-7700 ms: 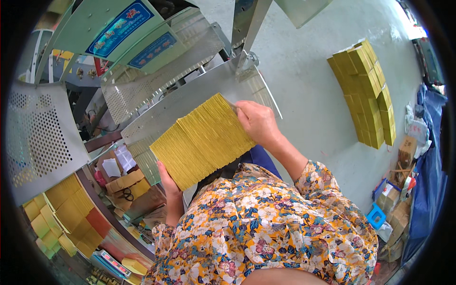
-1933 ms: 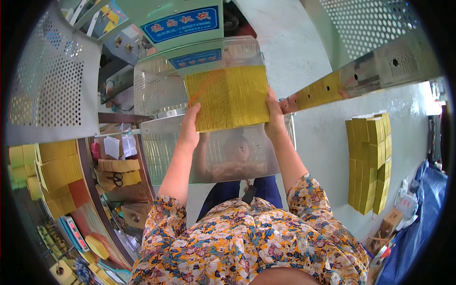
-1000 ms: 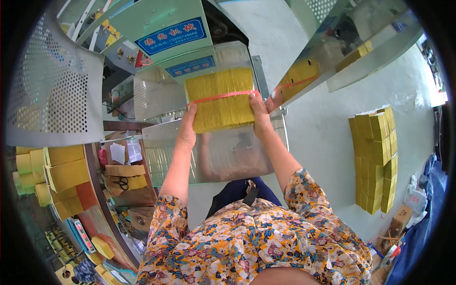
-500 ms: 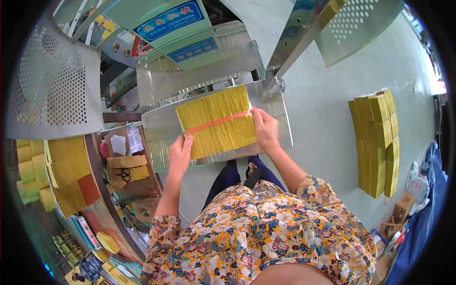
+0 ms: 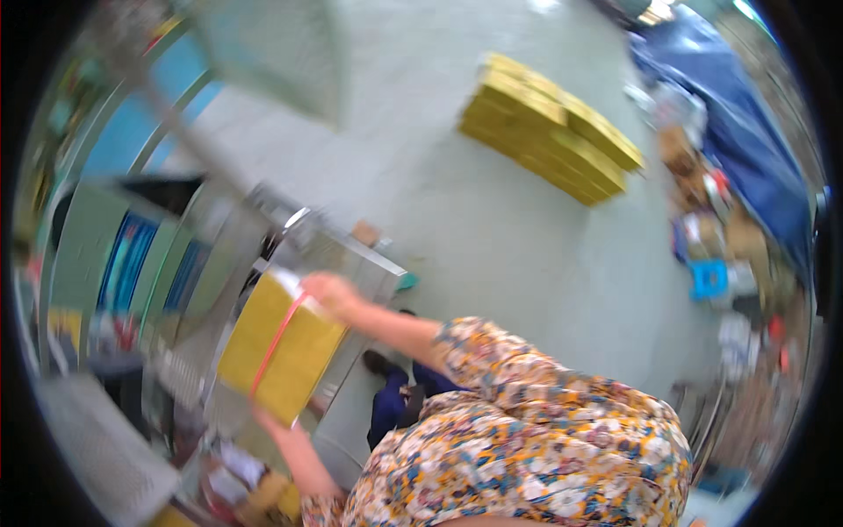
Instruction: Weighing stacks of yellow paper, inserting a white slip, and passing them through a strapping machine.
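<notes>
A thick bundle of yellow paper (image 5: 263, 342) with a red strap (image 5: 279, 347) round its middle is held between my two hands. Fingers of my right hand (image 5: 329, 296) close on the bundle's far end, where the strap meets a white edge. At the near end, my left hand (image 5: 274, 420) grips beside the strap's other end; its fingers are partly hidden by the paper and blurred. Under and beside the bundle lies the machine's metal plate (image 5: 373, 279). Whether the bundle touches this plate I cannot tell.
Stacked yellow bundles (image 5: 544, 132) stand on the grey floor (image 5: 544, 272). The green machine (image 5: 88, 255) and a perforated metal guard (image 5: 105, 439) are on the left. At right lie a blue tarp (image 5: 746, 132), cartons and a blue plastic stool (image 5: 709, 278).
My view has swung to the right, so machine and bundle now sit further left and look turned. Both hands still hold the bundle, which appears raised and tilted.
</notes>
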Demonstrator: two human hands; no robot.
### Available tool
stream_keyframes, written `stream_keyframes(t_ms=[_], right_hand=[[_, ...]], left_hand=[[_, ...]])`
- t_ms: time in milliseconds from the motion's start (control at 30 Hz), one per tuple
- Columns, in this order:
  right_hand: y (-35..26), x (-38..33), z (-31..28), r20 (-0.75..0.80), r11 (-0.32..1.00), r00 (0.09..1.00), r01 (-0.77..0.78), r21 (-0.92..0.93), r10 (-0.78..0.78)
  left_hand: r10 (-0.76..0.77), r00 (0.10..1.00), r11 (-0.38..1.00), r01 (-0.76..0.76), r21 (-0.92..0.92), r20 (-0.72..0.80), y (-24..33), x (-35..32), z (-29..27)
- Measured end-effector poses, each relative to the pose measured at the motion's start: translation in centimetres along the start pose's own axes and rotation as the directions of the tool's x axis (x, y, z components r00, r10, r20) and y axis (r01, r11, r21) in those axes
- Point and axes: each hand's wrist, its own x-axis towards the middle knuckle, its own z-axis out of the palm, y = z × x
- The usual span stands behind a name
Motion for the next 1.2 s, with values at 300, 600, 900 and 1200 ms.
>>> stream_keyframes(t_ms=[300,600,900,1200], right_hand=[[2.6,-19.2,-18.3,-0.267,0.867,0.915,-0.149,0.475,0.303],[16.6,-36.7,-40.2,-0.609,0.827,0.689,0.025,0.561,0.393],[20.8,-44.2,-61.9,-0.593,0.432,0.49,0.41,0.803,0.639],[31.5,-35.1,-81.1,-0.58,0.293,0.525,0.53,0.795,0.623]], left_hand=[[-0.228,0.953,0.973,0.232,0.002,0.197,1.8,-11.6,20.8],[-0.4,0.737,0.902,0.213,0.374,0.545,-7.5,-21.0,47.9],[-0.711,0.427,0.703,0.396,0.591,0.559,-17.1,-25.0,72.5],[-0.57,0.353,0.81,0.089,0.58,0.742,-26.2,-18.9,95.6]])
